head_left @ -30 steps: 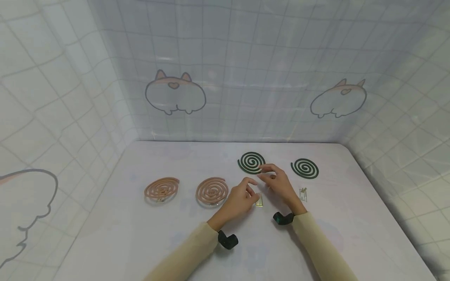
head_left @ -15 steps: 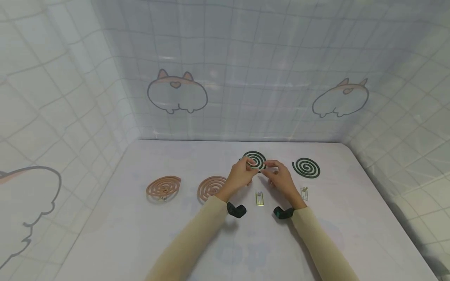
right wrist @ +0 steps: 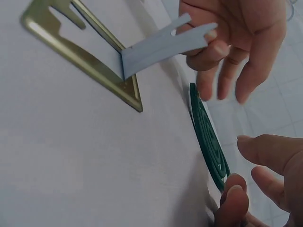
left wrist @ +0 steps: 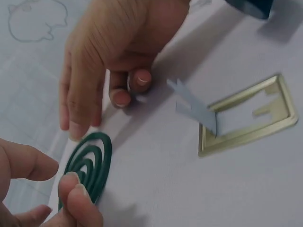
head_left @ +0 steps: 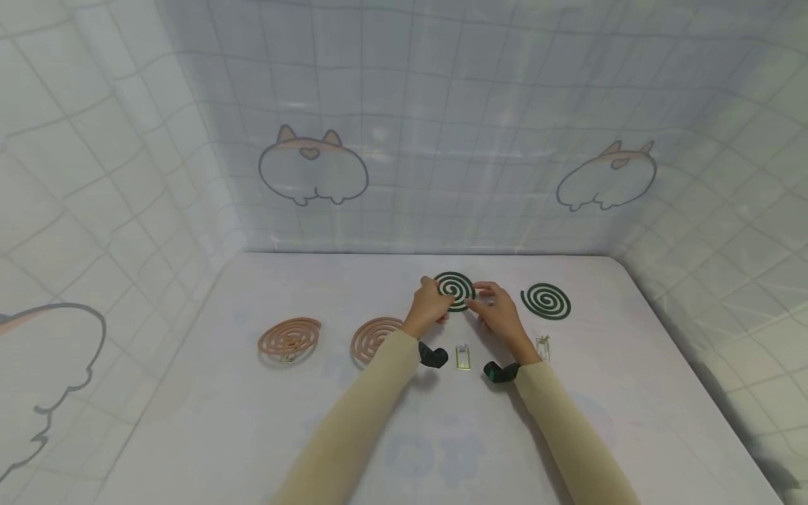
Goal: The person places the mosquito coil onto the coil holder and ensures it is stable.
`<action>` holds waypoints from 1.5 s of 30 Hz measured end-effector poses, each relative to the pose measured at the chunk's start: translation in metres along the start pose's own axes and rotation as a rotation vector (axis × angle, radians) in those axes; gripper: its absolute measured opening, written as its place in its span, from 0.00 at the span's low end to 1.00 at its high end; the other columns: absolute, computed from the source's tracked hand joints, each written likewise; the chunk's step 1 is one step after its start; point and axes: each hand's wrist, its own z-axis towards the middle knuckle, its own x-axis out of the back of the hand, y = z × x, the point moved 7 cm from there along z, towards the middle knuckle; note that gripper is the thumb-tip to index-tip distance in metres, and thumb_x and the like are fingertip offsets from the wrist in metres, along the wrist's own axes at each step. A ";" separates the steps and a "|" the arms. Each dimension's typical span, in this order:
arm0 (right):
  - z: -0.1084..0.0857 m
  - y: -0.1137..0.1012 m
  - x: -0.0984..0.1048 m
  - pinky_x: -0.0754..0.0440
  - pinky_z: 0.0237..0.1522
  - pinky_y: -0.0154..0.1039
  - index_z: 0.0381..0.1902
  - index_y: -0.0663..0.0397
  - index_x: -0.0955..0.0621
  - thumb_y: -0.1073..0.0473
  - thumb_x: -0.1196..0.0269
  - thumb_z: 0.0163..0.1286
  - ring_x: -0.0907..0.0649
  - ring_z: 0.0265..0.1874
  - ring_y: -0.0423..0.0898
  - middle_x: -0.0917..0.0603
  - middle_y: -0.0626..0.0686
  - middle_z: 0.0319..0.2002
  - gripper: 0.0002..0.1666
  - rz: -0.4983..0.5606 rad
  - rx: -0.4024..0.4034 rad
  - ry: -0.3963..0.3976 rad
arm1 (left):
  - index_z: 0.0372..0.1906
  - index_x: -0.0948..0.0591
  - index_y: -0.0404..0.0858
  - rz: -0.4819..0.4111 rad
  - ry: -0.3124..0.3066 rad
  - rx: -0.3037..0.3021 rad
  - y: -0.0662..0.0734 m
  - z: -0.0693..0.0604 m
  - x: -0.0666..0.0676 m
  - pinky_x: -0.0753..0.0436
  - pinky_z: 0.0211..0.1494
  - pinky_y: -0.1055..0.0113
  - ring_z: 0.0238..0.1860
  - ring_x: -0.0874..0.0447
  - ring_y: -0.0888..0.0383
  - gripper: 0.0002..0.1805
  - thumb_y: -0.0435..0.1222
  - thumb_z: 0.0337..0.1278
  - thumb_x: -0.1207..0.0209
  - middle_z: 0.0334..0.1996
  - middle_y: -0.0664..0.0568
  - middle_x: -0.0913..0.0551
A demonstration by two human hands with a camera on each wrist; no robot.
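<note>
A green mosquito coil (head_left: pixel 453 286) lies flat at the back middle of the white table, with both hands around it. At its left edge is my left hand (head_left: pixel 431 303), thumb over the near side and fingers spread apart. My right hand (head_left: pixel 500 315) is at the right edge, its fingers loosely bent and its fingertips close to or touching the rim. Whether either hand touches the coil firmly is unclear. Nearer the front lies a gold metal coil stand (left wrist: pixel 279 115), its forked prong (right wrist: pixel 161 49) bent upward.
Another green coil (head_left: pixel 546 301) lies to the right, with a second metal stand (head_left: pixel 543 348) in front of it. At left, two brown coils (head_left: pixel 289 337) sit raised on stands; the nearer one (head_left: pixel 374 338) is partly covered by my left sleeve. Fabric walls enclose the table.
My left hand has moved forward and right to the green coil's left side, uncovering the gold stand. My right hand has shifted slightly forward beside the coil.
</note>
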 end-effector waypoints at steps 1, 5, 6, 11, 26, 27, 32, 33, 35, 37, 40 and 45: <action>0.001 0.000 0.000 0.24 0.22 0.37 0.67 0.45 0.25 0.49 0.30 0.70 0.22 0.21 0.45 0.26 0.58 0.66 0.31 0.002 -0.004 0.004 | 0.75 0.44 0.28 0.010 0.006 0.017 -0.001 0.003 0.000 0.19 0.22 0.68 0.16 0.23 0.59 0.38 0.37 0.71 0.40 0.20 0.48 0.22; 0.005 -0.003 -0.003 0.23 0.21 0.37 0.68 0.46 0.26 0.50 0.30 0.71 0.22 0.20 0.44 0.27 0.58 0.69 0.31 0.013 -0.006 0.009 | 0.77 0.51 0.26 0.049 0.045 0.070 -0.006 0.010 0.003 0.22 0.18 0.69 0.12 0.25 0.59 0.44 0.37 0.69 0.39 0.18 0.48 0.21; 0.005 -0.004 -0.003 0.23 0.20 0.37 0.68 0.47 0.25 0.51 0.30 0.70 0.22 0.20 0.44 0.27 0.57 0.69 0.31 0.014 -0.007 0.010 | 0.76 0.50 0.26 0.058 0.055 0.078 -0.007 0.011 0.004 0.23 0.17 0.69 0.12 0.26 0.59 0.43 0.37 0.68 0.39 0.17 0.48 0.22; 0.010 -0.004 -0.005 0.23 0.20 0.37 0.68 0.47 0.25 0.52 0.30 0.71 0.23 0.19 0.44 0.26 0.56 0.67 0.30 0.001 -0.018 0.012 | 0.73 0.47 0.25 0.054 0.066 0.109 -0.013 0.015 0.006 0.27 0.14 0.69 0.09 0.29 0.60 0.39 0.35 0.66 0.40 0.12 0.50 0.25; 0.014 0.003 -0.003 0.25 0.25 0.33 0.69 0.48 0.24 0.55 0.27 0.67 0.23 0.26 0.42 0.25 0.59 0.60 0.34 0.301 -0.057 0.032 | 0.78 0.52 0.27 0.020 0.025 0.153 -0.014 0.015 0.009 0.23 0.14 0.71 0.11 0.25 0.60 0.43 0.28 0.67 0.40 0.20 0.46 0.21; 0.013 0.003 -0.003 0.25 0.25 0.32 0.69 0.47 0.24 0.55 0.26 0.67 0.23 0.26 0.41 0.25 0.59 0.59 0.34 0.308 -0.058 0.033 | 0.78 0.52 0.27 0.019 0.023 0.152 -0.014 0.015 0.009 0.23 0.15 0.71 0.11 0.25 0.60 0.43 0.28 0.67 0.40 0.22 0.45 0.21; 0.012 0.001 -0.004 0.26 0.23 0.33 0.71 0.46 0.25 0.56 0.27 0.68 0.26 0.22 0.40 0.22 0.59 0.52 0.35 0.246 -0.001 -0.016 | 0.77 0.50 0.27 0.013 0.005 0.137 -0.015 0.016 0.007 0.22 0.16 0.70 0.12 0.24 0.60 0.42 0.27 0.66 0.40 0.24 0.43 0.19; 0.011 0.001 -0.004 0.26 0.22 0.33 0.71 0.45 0.26 0.56 0.28 0.69 0.25 0.21 0.41 0.21 0.59 0.50 0.35 0.227 0.017 -0.028 | 0.77 0.50 0.27 0.012 0.001 0.135 -0.015 0.017 0.007 0.22 0.16 0.70 0.12 0.24 0.60 0.41 0.27 0.66 0.40 0.25 0.43 0.19; 0.011 0.000 -0.005 0.25 0.21 0.33 0.72 0.45 0.28 0.57 0.28 0.69 0.24 0.20 0.41 0.18 0.59 0.44 0.35 0.214 0.044 -0.048 | 0.75 0.48 0.27 0.014 -0.001 0.128 -0.015 0.016 0.007 0.22 0.16 0.70 0.12 0.23 0.59 0.40 0.27 0.66 0.39 0.25 0.43 0.19; 0.011 0.000 -0.005 0.24 0.21 0.33 0.72 0.45 0.29 0.58 0.29 0.70 0.22 0.19 0.41 0.17 0.57 0.38 0.35 0.222 0.058 -0.060 | 0.73 0.44 0.28 0.021 0.000 0.116 -0.015 0.016 0.008 0.22 0.17 0.69 0.13 0.23 0.59 0.37 0.29 0.66 0.37 0.26 0.43 0.19; 0.011 0.003 -0.004 0.22 0.22 0.33 0.72 0.45 0.29 0.60 0.30 0.71 0.21 0.19 0.41 0.18 0.54 0.32 0.34 0.336 0.036 -0.054 | 0.70 0.38 0.31 0.054 0.004 0.080 -0.013 0.014 0.009 0.24 0.17 0.69 0.13 0.24 0.59 0.34 0.32 0.66 0.35 0.25 0.44 0.19; 0.011 0.008 0.002 0.20 0.24 0.32 0.73 0.47 0.29 0.61 0.33 0.73 0.22 0.21 0.40 0.20 0.51 0.31 0.33 0.507 0.005 -0.031 | 0.73 0.35 0.42 0.072 -0.001 0.007 -0.008 0.013 0.010 0.25 0.19 0.69 0.14 0.25 0.59 0.35 0.39 0.66 0.33 0.24 0.47 0.19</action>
